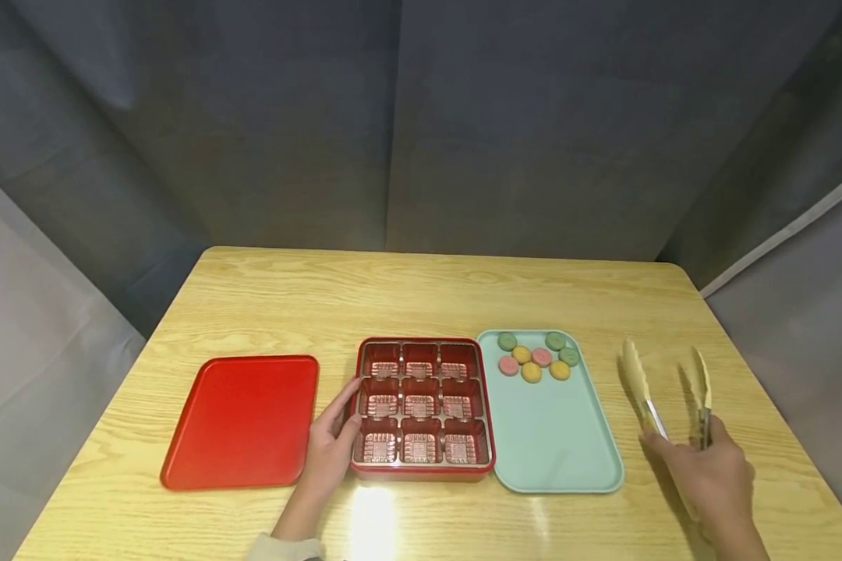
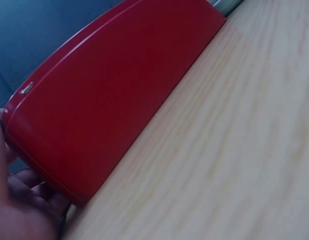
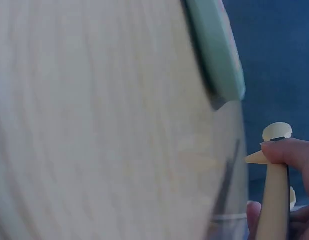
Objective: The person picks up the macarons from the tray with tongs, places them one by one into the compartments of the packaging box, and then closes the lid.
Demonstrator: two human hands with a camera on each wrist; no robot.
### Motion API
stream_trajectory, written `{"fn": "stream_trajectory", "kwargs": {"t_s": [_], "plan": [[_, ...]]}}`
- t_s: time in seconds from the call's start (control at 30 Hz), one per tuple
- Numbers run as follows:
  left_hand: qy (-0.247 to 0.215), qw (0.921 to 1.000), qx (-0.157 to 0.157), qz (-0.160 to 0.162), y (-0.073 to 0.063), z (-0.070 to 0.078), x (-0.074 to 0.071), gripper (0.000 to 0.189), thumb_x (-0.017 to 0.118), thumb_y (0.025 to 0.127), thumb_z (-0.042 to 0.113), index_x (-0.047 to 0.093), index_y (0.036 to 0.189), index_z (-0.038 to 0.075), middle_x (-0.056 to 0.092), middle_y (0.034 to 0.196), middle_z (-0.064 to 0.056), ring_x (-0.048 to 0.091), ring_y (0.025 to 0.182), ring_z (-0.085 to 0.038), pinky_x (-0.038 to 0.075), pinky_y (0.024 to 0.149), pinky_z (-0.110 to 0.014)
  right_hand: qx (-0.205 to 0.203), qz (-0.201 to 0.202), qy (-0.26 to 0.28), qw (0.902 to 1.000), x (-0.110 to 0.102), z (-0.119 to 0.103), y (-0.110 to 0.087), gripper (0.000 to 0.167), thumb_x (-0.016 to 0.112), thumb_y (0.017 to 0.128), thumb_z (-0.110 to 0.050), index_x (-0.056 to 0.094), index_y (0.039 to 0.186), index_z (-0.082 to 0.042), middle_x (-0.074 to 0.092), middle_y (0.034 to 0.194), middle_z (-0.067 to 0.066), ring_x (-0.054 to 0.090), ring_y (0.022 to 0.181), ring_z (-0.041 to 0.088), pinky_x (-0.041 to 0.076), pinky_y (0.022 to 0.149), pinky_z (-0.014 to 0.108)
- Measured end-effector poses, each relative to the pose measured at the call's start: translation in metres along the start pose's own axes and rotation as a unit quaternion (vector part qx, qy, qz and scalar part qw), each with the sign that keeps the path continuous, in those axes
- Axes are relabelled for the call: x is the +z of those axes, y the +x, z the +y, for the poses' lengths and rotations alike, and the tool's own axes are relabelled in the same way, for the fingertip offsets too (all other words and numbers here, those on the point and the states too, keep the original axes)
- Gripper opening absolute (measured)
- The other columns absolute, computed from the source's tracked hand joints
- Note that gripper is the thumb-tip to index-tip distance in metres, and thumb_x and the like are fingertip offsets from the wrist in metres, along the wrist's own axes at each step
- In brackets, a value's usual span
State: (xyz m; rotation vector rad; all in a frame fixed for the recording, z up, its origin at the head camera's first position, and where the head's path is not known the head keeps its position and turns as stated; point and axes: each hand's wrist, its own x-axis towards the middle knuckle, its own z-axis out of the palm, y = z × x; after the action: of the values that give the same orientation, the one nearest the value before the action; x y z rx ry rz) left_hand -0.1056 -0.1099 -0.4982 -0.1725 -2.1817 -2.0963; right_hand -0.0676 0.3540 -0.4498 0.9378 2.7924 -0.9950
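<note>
A red box [image 1: 421, 471] with a clear compartment insert stands at the middle of the table. My left hand [image 1: 333, 444] rests on its left side, thumb near the rim and fingers along the wall; the left wrist view shows the fingers at the corner of the red wall [image 2: 109, 95]. At the right, my right hand [image 1: 717, 471] grips a pair of cream-tipped tongs [image 1: 635, 370], whose two arms are spread apart with nothing between them. In the right wrist view, the thumb lies on the cream handle [image 3: 274, 200] of the tongs.
Right beside the box lies a pale green tray [image 1: 554, 436] with several green, yellow and pink round pieces [image 1: 531, 372] grouped at its far end. To the left is a flat red tray [image 1: 242, 425]. Dark curtains [image 1: 519, 140] hang behind the wooden table [image 1: 421, 292].
</note>
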Motion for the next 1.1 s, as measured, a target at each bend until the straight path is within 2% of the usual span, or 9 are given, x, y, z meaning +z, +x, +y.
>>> {"fn": "stream_trajectory", "kwargs": {"t_s": [0.07, 0.17, 0.3, 0.37, 0.5, 0.6, 0.7, 0.83, 1.1], "plan": [[0.0, 1.0, -0.005, 0.001, 0.0, 0.001, 0.0, 0.053, 0.046, 0.089, -0.01, 0.043, 0.14, 0.004, 0.033, 0.15, -0.016, 0.03, 0.138, -0.025, 0.029, 0.106, -0.013, -0.021, -0.007, -0.012, 0.9997, -0.003, -0.003, -0.005, 0.104, 0.065, 0.075, -0.063, 0.025, 0.145, 0.004, 0.061, 0.109, 0.032, 0.049, 0.102, 0.056, 0.048, 0.074, 0.061], [-0.001, 0.9999, -0.012, 0.002, -0.001, 0.002, 0.0, 0.053, 0.046, 0.089, -0.009, 0.044, 0.14, 0.006, 0.033, 0.15, -0.014, 0.031, 0.138, -0.023, 0.029, 0.106, -0.014, -0.055, -0.031, -0.035, 0.9974, -0.007, -0.01, -0.011, 0.106, 0.062, 0.078, -0.062, 0.018, 0.146, 0.007, 0.057, 0.116, 0.035, 0.048, 0.105, 0.059, 0.048, 0.074, 0.064], [-0.005, 0.9998, -0.019, 0.002, -0.001, 0.004, 0.0, 0.054, 0.046, 0.09, -0.009, 0.044, 0.141, 0.008, 0.034, 0.151, -0.01, 0.032, 0.138, -0.021, 0.029, 0.106, -0.014, -0.098, -0.062, -0.062, 0.9914, -0.01, -0.022, -0.021, 0.102, 0.06, 0.081, -0.06, 0.022, 0.144, 0.01, 0.043, 0.128, 0.04, 0.043, 0.112, 0.06, 0.048, 0.077, 0.064], [-0.007, 0.9998, -0.019, 0.0, -0.001, 0.004, 0.0, 0.053, 0.046, 0.09, -0.009, 0.043, 0.141, 0.008, 0.034, 0.151, -0.01, 0.032, 0.138, -0.021, 0.03, 0.106, -0.014, -0.117, -0.069, -0.069, 0.9883, -0.009, -0.027, -0.026, 0.098, 0.061, 0.081, -0.059, 0.027, 0.142, 0.01, 0.043, 0.128, 0.039, 0.045, 0.111, 0.059, 0.05, 0.075, 0.059], [-0.011, 0.9997, -0.022, -0.003, -0.002, 0.003, 0.0, 0.053, 0.046, 0.09, -0.008, 0.043, 0.141, 0.008, 0.033, 0.151, -0.01, 0.031, 0.138, -0.021, 0.03, 0.106, -0.013, -0.132, -0.098, -0.075, 0.9836, -0.005, -0.035, -0.033, 0.097, 0.062, 0.081, -0.059, 0.03, 0.141, 0.01, 0.045, 0.128, 0.039, 0.051, 0.108, 0.053, 0.052, 0.071, 0.048], [-0.013, 0.9997, -0.022, -0.005, -0.002, 0.002, 0.0, 0.053, 0.046, 0.09, -0.008, 0.043, 0.141, 0.008, 0.033, 0.151, -0.009, 0.031, 0.139, -0.022, 0.03, 0.106, -0.014, -0.126, -0.122, -0.075, 0.9816, 0.0, -0.038, -0.035, 0.1, 0.061, 0.081, -0.06, 0.026, 0.143, 0.01, 0.041, 0.131, 0.04, 0.047, 0.114, 0.053, 0.052, 0.075, 0.048], [-0.016, 0.9996, -0.022, -0.006, -0.002, 0.002, 0.0, 0.053, 0.045, 0.09, -0.009, 0.042, 0.141, 0.007, 0.033, 0.151, -0.009, 0.031, 0.139, -0.023, 0.031, 0.106, -0.014, -0.123, -0.136, -0.074, 0.9804, 0.006, -0.041, -0.036, 0.101, 0.061, 0.08, -0.061, 0.025, 0.143, 0.009, 0.037, 0.135, 0.039, 0.039, 0.122, 0.054, 0.048, 0.086, 0.059], [-0.017, 0.9996, -0.023, -0.005, -0.002, 0.002, 0.0, 0.053, 0.045, 0.09, -0.008, 0.042, 0.141, 0.007, 0.034, 0.151, -0.008, 0.033, 0.137, -0.024, 0.034, 0.105, -0.015, -0.135, -0.137, -0.075, 0.9784, 0.011, -0.042, -0.037, 0.096, 0.062, 0.081, -0.057, 0.028, 0.142, 0.009, 0.039, 0.134, 0.038, 0.041, 0.121, 0.053, 0.045, 0.09, 0.062], [-0.016, 0.9998, -0.01, -0.004, -0.001, 0.001, 0.0, 0.053, 0.046, 0.09, -0.008, 0.043, 0.14, 0.006, 0.035, 0.15, -0.011, 0.033, 0.137, -0.028, 0.034, 0.104, -0.014, -0.187, -0.12, -0.089, 0.9711, 0.016, -0.044, -0.037, 0.088, 0.066, 0.082, -0.05, 0.038, 0.137, 0.012, 0.049, 0.125, 0.038, 0.052, 0.11, 0.051, 0.052, 0.079, 0.055]]}}
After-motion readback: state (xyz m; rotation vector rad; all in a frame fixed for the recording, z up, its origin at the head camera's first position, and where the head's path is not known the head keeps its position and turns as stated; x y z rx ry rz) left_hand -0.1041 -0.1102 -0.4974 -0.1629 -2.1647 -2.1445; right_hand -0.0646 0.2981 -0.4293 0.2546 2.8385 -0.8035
